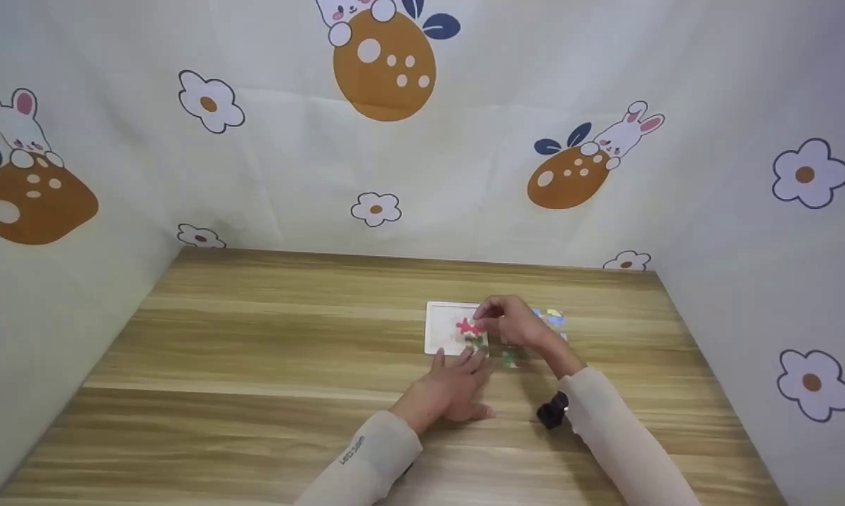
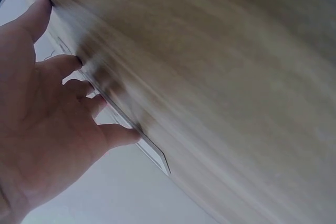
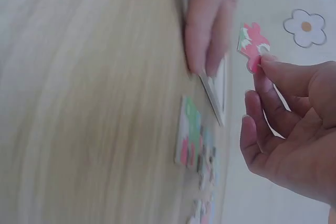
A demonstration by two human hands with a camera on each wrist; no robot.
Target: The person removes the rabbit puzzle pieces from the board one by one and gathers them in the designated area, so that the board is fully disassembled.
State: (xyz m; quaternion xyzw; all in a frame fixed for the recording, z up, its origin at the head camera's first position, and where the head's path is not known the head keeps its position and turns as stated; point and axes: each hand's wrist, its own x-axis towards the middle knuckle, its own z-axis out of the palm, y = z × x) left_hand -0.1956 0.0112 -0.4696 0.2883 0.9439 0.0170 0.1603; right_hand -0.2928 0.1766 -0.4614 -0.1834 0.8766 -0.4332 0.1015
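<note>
A shallow white puzzle tray (image 1: 436,329) lies on the table, with a greenish piece (image 1: 474,342) near its lower right corner. Between thumb and index finger, my right hand (image 1: 514,322) pinches a pink jigsaw puzzle piece (image 3: 254,45) with white and green patches, held above the tray's right side. The other fingers of that hand are loosely bent. My left hand (image 1: 450,390) rests with spread fingers at the tray's near edge; in the left wrist view, its fingertips (image 2: 128,135) touch the rim. The left thumb stands apart on the tabletop.
Several loose puzzle pieces (image 1: 512,357) lie right of the tray, partly hidden by the right hand and forearm. Wood-grain tabletop (image 1: 254,351) surrounds them. A printed curtain (image 1: 465,169) hangs at the back and sides. A black device (image 1: 552,411) sits at the right wrist.
</note>
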